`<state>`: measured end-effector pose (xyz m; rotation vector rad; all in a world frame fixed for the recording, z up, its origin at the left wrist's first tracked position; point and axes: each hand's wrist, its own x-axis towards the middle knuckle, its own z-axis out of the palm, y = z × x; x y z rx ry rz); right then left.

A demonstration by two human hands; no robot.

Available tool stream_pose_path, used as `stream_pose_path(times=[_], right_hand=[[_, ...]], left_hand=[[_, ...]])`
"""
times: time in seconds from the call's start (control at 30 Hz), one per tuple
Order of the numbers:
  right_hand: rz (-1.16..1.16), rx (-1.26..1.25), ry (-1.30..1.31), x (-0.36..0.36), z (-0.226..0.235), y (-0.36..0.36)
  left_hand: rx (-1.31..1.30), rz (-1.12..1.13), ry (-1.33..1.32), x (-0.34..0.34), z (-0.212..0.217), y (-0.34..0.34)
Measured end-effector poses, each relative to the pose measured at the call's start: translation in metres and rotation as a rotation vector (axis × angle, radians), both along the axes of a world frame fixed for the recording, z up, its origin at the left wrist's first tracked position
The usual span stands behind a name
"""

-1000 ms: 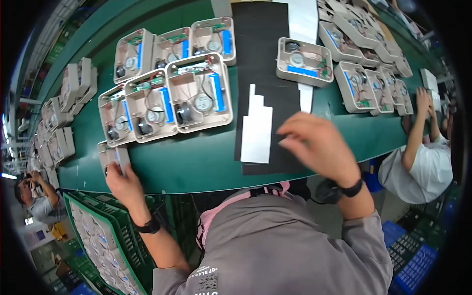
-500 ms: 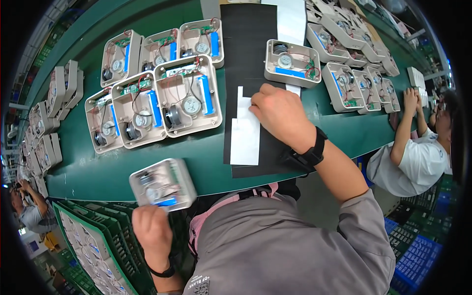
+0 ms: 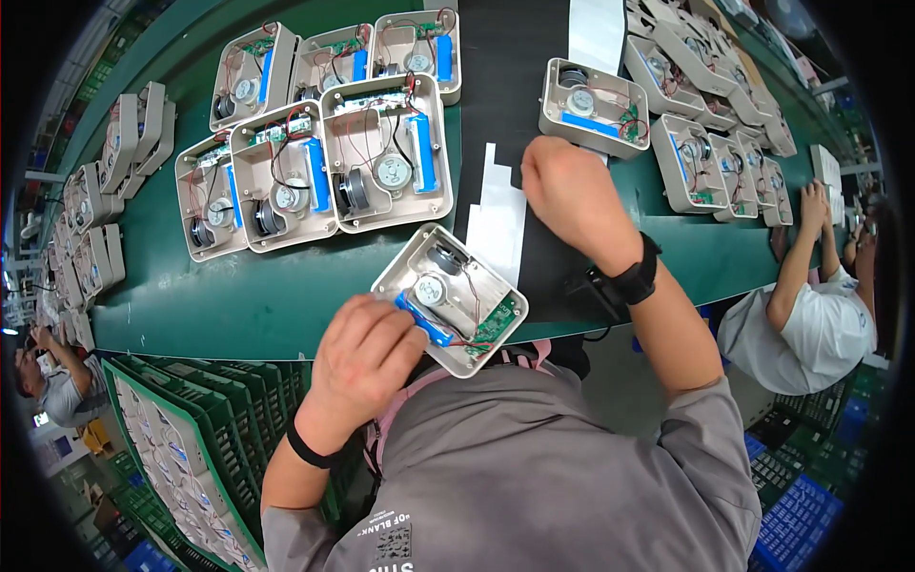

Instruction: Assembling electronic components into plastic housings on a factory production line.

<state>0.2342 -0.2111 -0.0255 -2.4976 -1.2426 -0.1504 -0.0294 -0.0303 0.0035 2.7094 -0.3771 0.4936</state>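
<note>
My left hand (image 3: pixel 362 367) grips one edge of an open beige plastic housing (image 3: pixel 467 297), tilted above the table's front edge. Inside it show a blue cylindrical battery (image 3: pixel 424 320), a round metal part, a green circuit board and thin wires. My right hand (image 3: pixel 577 200) hovers over the black mat (image 3: pixel 503 86), fingers curled together; whatever is between the fingertips is hidden. Just left of it lies a stepped white paper sheet (image 3: pixel 496 221), its lower end partly covered by the held housing. Beyond my right hand sits another open housing (image 3: pixel 615 93) with a blue battery.
Several open housings (image 3: pixel 386 157) stand grouped on the green table (image 3: pixel 238 310) at left. More are stacked at the right (image 3: pixel 701 157) and far left (image 3: pixel 119 143). Green crates (image 3: pixel 219 400) stand below at left. A co-worker (image 3: pixel 801 324) sits at right; another is at far left.
My left hand has brought the housing up and rightward, from the table's front left to beside the mat. My right hand has lifted off the white paper sheet. The view has shifted slightly.
</note>
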Motion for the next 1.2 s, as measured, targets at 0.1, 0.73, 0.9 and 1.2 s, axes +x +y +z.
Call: stream_pose_path(times=[0.1, 0.73, 0.9, 1.2], right_hand=[[-0.004, 0.09, 0.134, 0.001, 0.005, -0.007], [-0.049, 0.05, 0.399, -0.002, 0.023, -0.02], [0.156, 0.249, 0.691, -0.044, 0.055, -0.03], [0.515, 0.235, 0.43, -0.091, 0.046, -0.016]], left_hand=[[0.014, 0.065, -0.001, 0.005, 0.001, -0.001], [-0.414, 0.414, 0.075, 0.024, -0.003, -0.065], [-0.475, 0.398, 0.083, 0.024, -0.006, -0.059], [-0.618, 0.407, -0.011, 0.015, -0.015, -0.067]])
